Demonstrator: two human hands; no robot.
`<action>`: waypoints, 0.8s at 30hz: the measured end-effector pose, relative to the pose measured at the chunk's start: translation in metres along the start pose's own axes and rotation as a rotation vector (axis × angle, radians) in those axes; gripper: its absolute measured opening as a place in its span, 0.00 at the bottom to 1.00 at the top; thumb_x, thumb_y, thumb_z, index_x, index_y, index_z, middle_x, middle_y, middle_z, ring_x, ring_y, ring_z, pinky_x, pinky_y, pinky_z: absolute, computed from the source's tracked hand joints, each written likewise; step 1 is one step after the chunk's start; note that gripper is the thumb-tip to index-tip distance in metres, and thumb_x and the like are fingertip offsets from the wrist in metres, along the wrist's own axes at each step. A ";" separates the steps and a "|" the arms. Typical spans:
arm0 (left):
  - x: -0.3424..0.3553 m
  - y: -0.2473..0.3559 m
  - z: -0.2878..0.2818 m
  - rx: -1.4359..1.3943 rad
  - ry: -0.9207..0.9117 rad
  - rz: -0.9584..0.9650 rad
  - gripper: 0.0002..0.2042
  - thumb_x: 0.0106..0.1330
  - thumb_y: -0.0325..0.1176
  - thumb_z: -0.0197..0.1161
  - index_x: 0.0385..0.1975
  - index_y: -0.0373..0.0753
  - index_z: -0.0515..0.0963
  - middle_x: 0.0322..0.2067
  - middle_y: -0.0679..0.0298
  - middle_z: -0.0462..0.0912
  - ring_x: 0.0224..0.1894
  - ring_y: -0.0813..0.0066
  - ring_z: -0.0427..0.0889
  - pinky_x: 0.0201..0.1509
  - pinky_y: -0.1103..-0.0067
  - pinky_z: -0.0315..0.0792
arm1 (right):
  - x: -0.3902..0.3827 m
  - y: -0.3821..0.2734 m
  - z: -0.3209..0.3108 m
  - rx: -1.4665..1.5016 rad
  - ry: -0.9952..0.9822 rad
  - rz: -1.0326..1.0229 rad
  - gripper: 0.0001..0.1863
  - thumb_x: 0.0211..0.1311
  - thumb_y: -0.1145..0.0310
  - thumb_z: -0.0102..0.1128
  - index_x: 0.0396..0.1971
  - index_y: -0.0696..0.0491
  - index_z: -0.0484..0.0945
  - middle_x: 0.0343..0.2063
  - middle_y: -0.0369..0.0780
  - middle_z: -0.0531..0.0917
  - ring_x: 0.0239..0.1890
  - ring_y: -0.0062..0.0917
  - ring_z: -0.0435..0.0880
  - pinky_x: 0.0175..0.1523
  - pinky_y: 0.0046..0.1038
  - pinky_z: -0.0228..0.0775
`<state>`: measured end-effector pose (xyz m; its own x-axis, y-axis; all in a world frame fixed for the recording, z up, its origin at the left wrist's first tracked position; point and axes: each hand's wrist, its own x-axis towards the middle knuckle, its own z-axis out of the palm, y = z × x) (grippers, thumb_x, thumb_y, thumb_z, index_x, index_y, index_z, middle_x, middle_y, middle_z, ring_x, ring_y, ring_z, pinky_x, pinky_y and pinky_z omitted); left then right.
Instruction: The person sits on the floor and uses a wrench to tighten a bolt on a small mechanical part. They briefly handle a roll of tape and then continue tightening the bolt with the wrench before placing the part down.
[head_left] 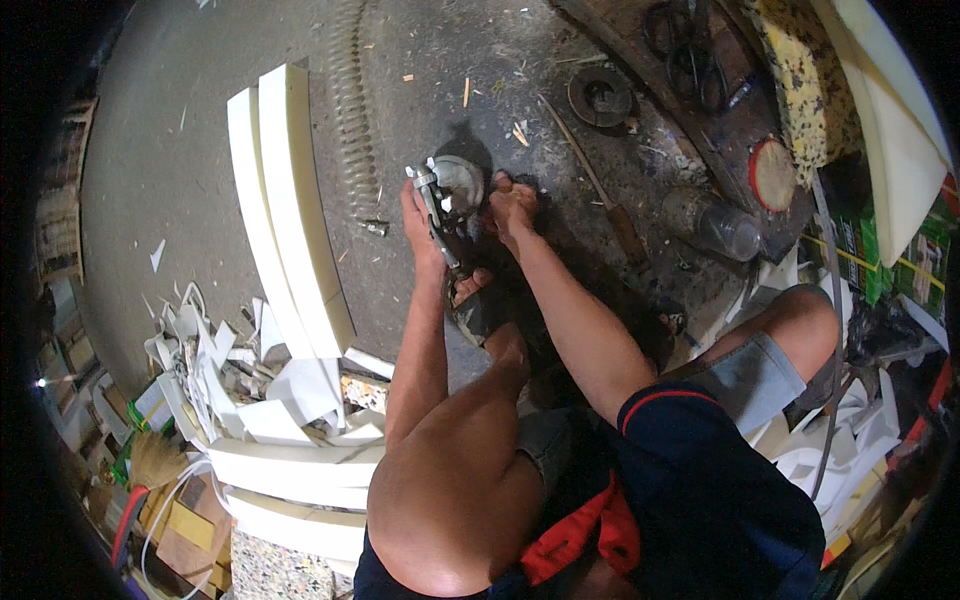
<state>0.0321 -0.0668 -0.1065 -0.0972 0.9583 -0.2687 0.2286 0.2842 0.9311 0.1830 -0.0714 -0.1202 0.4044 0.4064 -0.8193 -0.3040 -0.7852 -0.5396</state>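
Observation:
A metal spray gun (432, 200) with a round, pale cup (462, 184) is held up off the concrete floor. My left hand (417, 222) is wrapped along its left side, the fingers partly hidden behind it. On the cup's right side my right hand (513, 207) is closed, fingertips pinched together. Something dark may be at those fingertips, but it is too shadowed to name. Beyond and left of the gun lies a clear coiled air hose (355, 110), its metal fitting (374, 228) loose on the floor near my left hand.
Long white foam strips (290, 200) lie at left, above a heap of foam offcuts (225, 370). At right are a long knife (625, 235), a metal ring (600, 97), scissors (690, 55), a glass jar (725, 232) and a red-rimmed round tin (772, 175). Speckled foam (810, 90) stands far right.

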 end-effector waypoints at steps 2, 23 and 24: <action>-0.001 0.002 -0.002 0.055 0.000 0.045 0.26 0.79 0.48 0.45 0.66 0.32 0.64 0.55 0.49 0.77 0.57 0.60 0.76 0.64 0.70 0.67 | -0.006 0.000 -0.008 -0.204 0.116 -0.243 0.25 0.76 0.48 0.47 0.41 0.57 0.81 0.36 0.45 0.85 0.36 0.29 0.86 0.44 0.32 0.77; 0.006 0.017 0.000 -0.156 0.007 0.017 0.23 0.77 0.43 0.48 0.66 0.37 0.64 0.57 0.57 0.72 0.58 0.69 0.71 0.64 0.72 0.65 | -0.044 -0.048 -0.017 -0.076 -0.573 -0.384 0.46 0.75 0.34 0.21 0.71 0.63 0.57 0.74 0.50 0.57 0.77 0.36 0.51 0.78 0.32 0.42; 0.008 0.021 -0.001 -0.138 -0.027 0.013 0.23 0.78 0.43 0.47 0.67 0.37 0.64 0.58 0.58 0.72 0.59 0.68 0.71 0.64 0.72 0.65 | -0.045 -0.057 -0.018 -0.132 -0.656 -0.391 0.47 0.74 0.34 0.21 0.71 0.63 0.57 0.73 0.51 0.58 0.77 0.37 0.52 0.78 0.32 0.43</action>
<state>0.0352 -0.0533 -0.0893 -0.0684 0.9629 -0.2610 0.0938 0.2666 0.9592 0.1972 -0.0533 -0.0495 -0.1448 0.8267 -0.5437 -0.1222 -0.5603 -0.8192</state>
